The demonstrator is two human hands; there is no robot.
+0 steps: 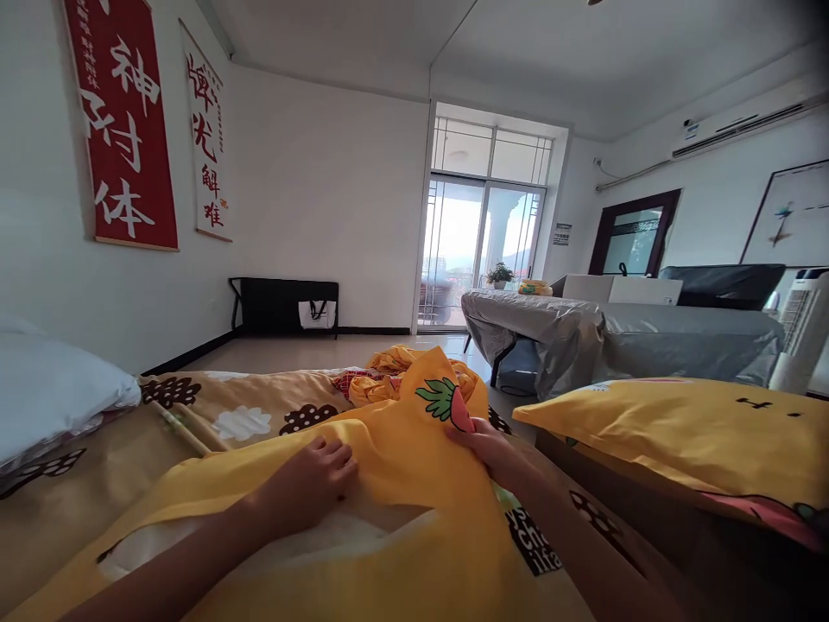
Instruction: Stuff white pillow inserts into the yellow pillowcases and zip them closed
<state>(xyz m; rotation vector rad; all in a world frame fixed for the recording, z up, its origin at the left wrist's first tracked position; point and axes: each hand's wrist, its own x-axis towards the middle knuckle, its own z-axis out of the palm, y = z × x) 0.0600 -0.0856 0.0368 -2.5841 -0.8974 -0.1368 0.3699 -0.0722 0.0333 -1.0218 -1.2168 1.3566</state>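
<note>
Nearest the camera, saw a yellow cover (401,453) spread on brown patterned bedding (220,445), gaping over whitish filling (337,533). Curled the left hand (314,479) closed over the upper layer at the edge of that gap, apparently gripping it, presumably to control the edge; could not make out the fingertips, hidden beyond the knuckles. Pinched a raised fold (414,389) between thumb and fingers of the right hand (493,447), at the edge of a printed pink fruit (461,410), likely to draw the fabric up and tension it against the other grip. Found bunched yellow cloth (389,358) just beyond that fold, maybe lying there to be out of the way. Found a yellow pillow (654,432) at right and a white pillow (58,384) at left, both apart from the hands, probably set at the sides to leave working room. Farther off, saw a desk (518,304) under silvery sheeting (563,341), likely draped against dust, bearing a potted plant (499,276) near glass doors (483,233). Noted a low black panel (268,307) against the far wall (363,216) with a white bag (317,314), and hanging scrolls (129,164) at left.
</note>
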